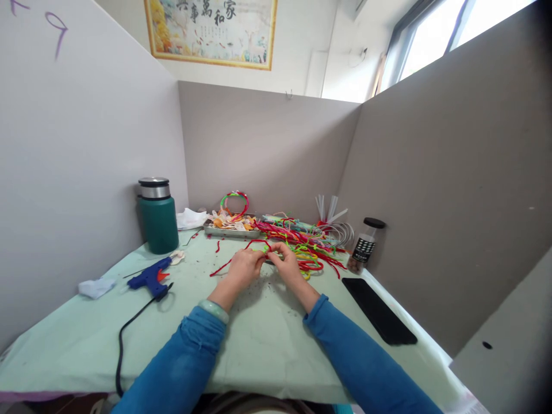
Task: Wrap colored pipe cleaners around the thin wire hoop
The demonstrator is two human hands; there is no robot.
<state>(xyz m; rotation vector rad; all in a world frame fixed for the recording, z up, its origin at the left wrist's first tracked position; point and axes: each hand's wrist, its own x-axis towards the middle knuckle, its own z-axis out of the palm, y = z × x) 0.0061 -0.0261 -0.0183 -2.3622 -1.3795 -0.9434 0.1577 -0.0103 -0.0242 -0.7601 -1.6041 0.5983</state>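
Over the middle of the table, my left hand (245, 268) and my right hand (286, 265) meet with fingertips pinched together. Between them is a red pipe cleaner (220, 269); one end sticks out past my left hand, and a bent part arches above the fingers. A bit of bright green shows at the fingertips, though the exact joint is hidden. Just behind my right hand lies a heap of red, green and yellow pipe cleaners (297, 234). A short red piece (218, 247) rests left of the hands.
To the left are a blue glue gun (149, 278) with a black cord, a green bottle (159, 225) and crumpled tissue (96, 288). Behind stands a metal tray (233, 233) of petal-like pieces with a coloured ring (246, 202). At right are a jar (363, 248) and a black flat slab (379, 310).
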